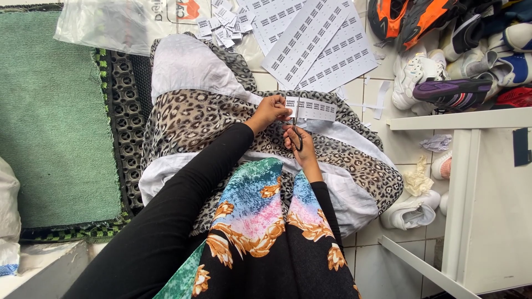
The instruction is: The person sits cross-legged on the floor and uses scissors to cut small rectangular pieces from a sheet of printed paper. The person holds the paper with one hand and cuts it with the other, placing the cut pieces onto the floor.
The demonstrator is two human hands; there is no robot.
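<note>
The person sits on the tiled floor (388, 138), legs covered by a leopard-print cloth (194, 119). At nine o'clock lies a green mat (52, 111). At one o'clock from the hands, large printed label sheets (316, 44) wait uncut, several of them, so I judge most of the cutting is left. At two o'clock there is a heap of sport shoes (454, 50). At twelve o'clock a small pile of cut labels (224, 25) shows the part already done.

In the lap, the left hand (270, 111) pinches the left end of a narrow label strip (313, 109) between thumb and fingers. The right hand (299, 147) has fingers closed through the handles of scissors (296, 130), the blades pointing up into the strip.
</note>
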